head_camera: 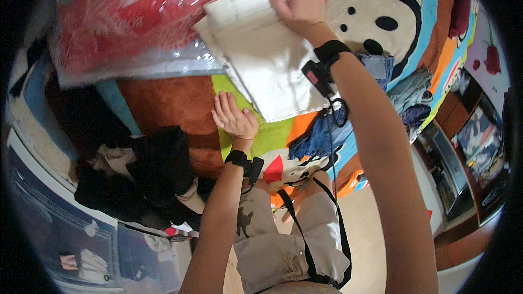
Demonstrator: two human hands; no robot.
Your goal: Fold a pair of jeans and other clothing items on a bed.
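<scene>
A folded white garment (pixel 273 57) lies on a colourful patterned blanket (pixel 167 110) in front of me. My right hand (pixel 300 0) rests on the garment's far part with fingers spread, and the fingertips reach the top rim of the view. On the blanket's green stripe, just left of the garment's near edge, my left hand (pixel 235 116) lies palm down and holds nothing. Beyond my left hand, a red item in a clear plastic bag (pixel 139 24) touches the garment's left side. Folded blue denim (pixel 314 134) lies partly beneath my right forearm.
Dark clothes (pixel 151 175) are heaped at the left near edge. More folded clothes (pixel 410 90) sit on the right side of the blanket. At far right stands a brown wooden cabinet (pixel 457 118) with items on it. Translucent plastic bins (pixel 81 228) stand at lower left.
</scene>
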